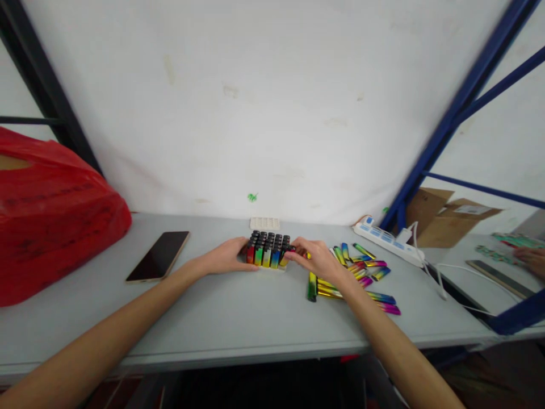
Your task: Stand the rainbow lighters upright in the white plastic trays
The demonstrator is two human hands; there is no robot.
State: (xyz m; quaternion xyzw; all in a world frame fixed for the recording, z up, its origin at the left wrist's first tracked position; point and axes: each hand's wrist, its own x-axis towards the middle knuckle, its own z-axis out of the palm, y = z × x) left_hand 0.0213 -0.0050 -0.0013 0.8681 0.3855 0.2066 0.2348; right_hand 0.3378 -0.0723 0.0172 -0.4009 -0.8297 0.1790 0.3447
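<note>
Item one: block of lighters (pixel 268 250), standing upright in tight rows, black caps up, rainbow bodies below. It is sitting toward the back edge of the bench (pixel 238 312), about midway along it, just in front of a small white tray (pixel 264 223) by the wall.

My left hand (pixel 227 257) is lying flat against the block's left side, fingers loosely extended, gripping nothing that I can make out. My right hand (pixel 313 255) is touching the block's right side with curled fingers; whether it is pinching a single lighter I cannot tell.

Item two: loose lighters (pixel 361 275), scattered flat on the bench to the right of the block, some partly under my right wrist.

Handling, as I am judging it: each lighter is looking light, stiff and glossy, so probably slippery; the packed block is likely toppling easily if pushed from one side only. I am judging the long flat sides the best hold for a single piece, and both outer faces together for the block.

Also present: a phone (pixel 158 256) lying face up toward the left, a red bag (pixel 51 210) at the left edge, a white power strip (pixel 387 240) toward the back right corner.
</note>
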